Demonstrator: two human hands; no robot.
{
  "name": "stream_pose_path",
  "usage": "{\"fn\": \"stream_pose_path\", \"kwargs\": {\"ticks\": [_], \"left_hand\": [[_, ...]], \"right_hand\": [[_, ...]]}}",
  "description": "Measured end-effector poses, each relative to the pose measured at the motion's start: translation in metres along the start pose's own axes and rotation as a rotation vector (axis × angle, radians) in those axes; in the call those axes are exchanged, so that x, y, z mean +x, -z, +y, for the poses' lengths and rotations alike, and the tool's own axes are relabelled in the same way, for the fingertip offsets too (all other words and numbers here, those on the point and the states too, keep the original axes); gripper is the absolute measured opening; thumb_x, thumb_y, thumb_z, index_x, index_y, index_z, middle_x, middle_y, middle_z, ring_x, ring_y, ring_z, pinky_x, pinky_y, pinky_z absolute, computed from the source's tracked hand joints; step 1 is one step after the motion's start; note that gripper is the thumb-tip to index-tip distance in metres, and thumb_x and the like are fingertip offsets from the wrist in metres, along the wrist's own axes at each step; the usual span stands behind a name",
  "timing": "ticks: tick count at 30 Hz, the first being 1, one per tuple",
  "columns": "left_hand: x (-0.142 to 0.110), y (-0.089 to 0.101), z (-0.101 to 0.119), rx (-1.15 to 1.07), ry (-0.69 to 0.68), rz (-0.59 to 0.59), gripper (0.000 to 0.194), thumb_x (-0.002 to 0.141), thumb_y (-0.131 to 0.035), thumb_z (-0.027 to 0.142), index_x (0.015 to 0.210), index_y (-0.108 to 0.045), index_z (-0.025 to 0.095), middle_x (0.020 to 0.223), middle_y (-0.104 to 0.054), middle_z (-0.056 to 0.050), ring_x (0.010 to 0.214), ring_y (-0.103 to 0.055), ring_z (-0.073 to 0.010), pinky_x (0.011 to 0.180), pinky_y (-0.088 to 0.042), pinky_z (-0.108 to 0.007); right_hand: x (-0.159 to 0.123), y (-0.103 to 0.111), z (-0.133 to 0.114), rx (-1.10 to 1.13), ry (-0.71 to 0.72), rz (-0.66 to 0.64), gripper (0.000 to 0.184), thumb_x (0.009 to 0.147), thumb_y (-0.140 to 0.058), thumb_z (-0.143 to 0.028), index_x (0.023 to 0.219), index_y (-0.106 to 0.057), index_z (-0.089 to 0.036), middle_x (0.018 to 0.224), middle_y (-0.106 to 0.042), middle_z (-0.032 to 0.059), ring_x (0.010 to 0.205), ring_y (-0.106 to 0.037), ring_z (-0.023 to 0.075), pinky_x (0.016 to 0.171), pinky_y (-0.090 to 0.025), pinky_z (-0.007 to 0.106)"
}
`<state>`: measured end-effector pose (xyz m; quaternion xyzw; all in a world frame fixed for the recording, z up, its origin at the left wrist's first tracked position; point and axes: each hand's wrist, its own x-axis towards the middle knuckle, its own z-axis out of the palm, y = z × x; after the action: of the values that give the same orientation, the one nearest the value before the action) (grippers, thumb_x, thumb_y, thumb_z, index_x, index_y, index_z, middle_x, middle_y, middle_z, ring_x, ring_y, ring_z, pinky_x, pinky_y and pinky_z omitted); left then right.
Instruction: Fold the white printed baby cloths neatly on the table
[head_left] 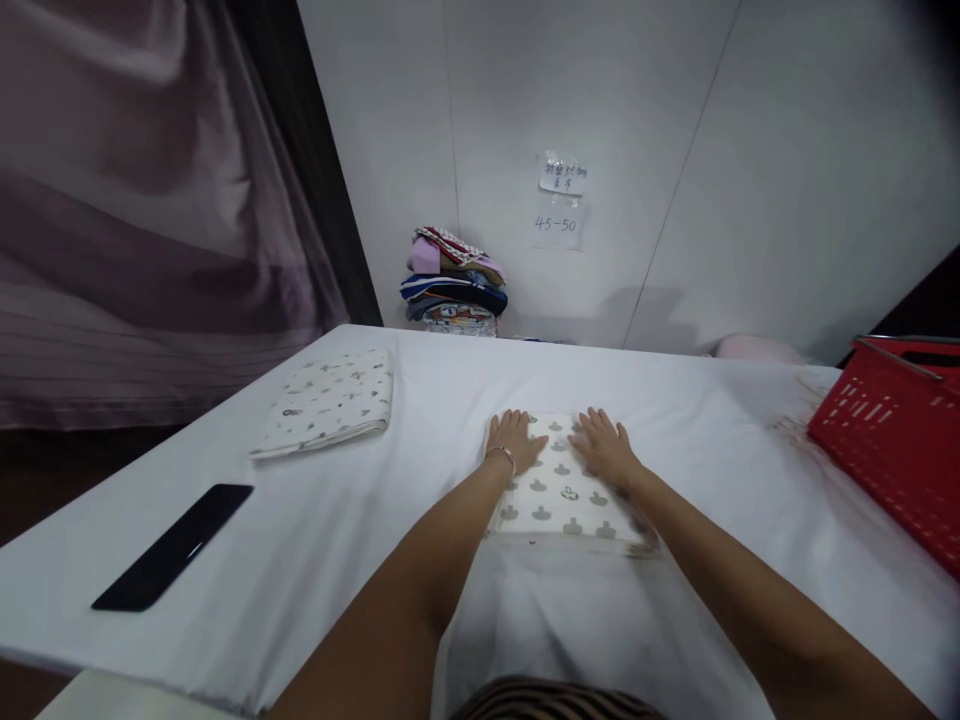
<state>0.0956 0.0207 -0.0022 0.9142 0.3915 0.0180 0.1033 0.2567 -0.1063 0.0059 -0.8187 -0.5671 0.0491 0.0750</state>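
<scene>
A folded white cloth (559, 480) with grey printed shapes lies on the white-covered table (420, 400) in front of me. My left hand (516, 440) rests flat on its far left part, fingers stretched out, a bracelet round the wrist. On the far right part of the same cloth lies my right hand (604, 448), palm down with the fingers spread. Both hands press on the top of the cloth without gripping it. A second folded white cloth (330, 400) with small printed figures sits to the left, apart from my hands.
A dark flat slab (174, 548), perhaps a phone, lies at the left of the table. At the right edge stands a red plastic basket (900, 440). Beyond the far edge rises a stack of folded fabrics (455, 285). Handwritten paper signs (559, 222) hang on the wall.
</scene>
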Motion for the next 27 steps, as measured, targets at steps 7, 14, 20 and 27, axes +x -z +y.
{"fn": "stream_pose_path", "kwargs": {"ticks": [7,14,20,27], "left_hand": [[0.001,-0.005,-0.001,0.0,0.0,0.0,0.078,0.082,-0.015,0.065,0.143,-0.021,0.016,0.152,-0.019,-0.007,0.14,-0.009,-0.0235,0.113,-0.005,-0.046],[-0.003,0.029,0.003,-0.136,0.027,-0.103,0.076,0.082,-0.015,0.066,0.141,-0.023,0.019,0.152,-0.016,-0.01,0.14,-0.011,-0.0258,0.11,-0.015,-0.048],[-0.076,0.015,0.005,-0.066,-0.156,-0.047,0.077,0.081,-0.021,0.068,0.141,-0.026,0.02,0.152,-0.016,-0.007,0.14,-0.009,-0.0232,0.113,-0.008,-0.047],[-0.106,-0.001,0.001,-0.035,-0.174,-0.045,0.077,0.082,-0.02,0.067,0.142,-0.025,0.019,0.152,-0.016,-0.006,0.14,-0.009,-0.0214,0.113,-0.006,-0.046]], "right_hand": [[-0.039,-0.019,-0.013,-0.031,0.123,0.017,0.066,0.09,-0.019,-0.059,0.143,-0.028,-0.019,0.151,-0.02,0.0075,0.139,-0.012,0.0237,0.11,-0.009,0.048],[-0.039,-0.014,-0.014,-0.04,0.103,-0.013,0.064,0.09,-0.022,-0.057,0.143,-0.027,-0.021,0.151,-0.017,0.0065,0.139,-0.011,0.0229,0.11,-0.009,0.048],[-0.036,-0.011,-0.014,-0.025,0.098,-0.027,0.063,0.09,-0.025,-0.057,0.141,-0.029,-0.021,0.152,-0.017,0.0068,0.139,-0.011,0.0238,0.109,-0.011,0.049],[-0.061,0.004,-0.023,0.081,0.053,-0.088,0.063,0.091,-0.014,-0.057,0.142,-0.028,-0.023,0.15,-0.024,0.0068,0.138,-0.016,0.0251,0.109,-0.016,0.048]]}}
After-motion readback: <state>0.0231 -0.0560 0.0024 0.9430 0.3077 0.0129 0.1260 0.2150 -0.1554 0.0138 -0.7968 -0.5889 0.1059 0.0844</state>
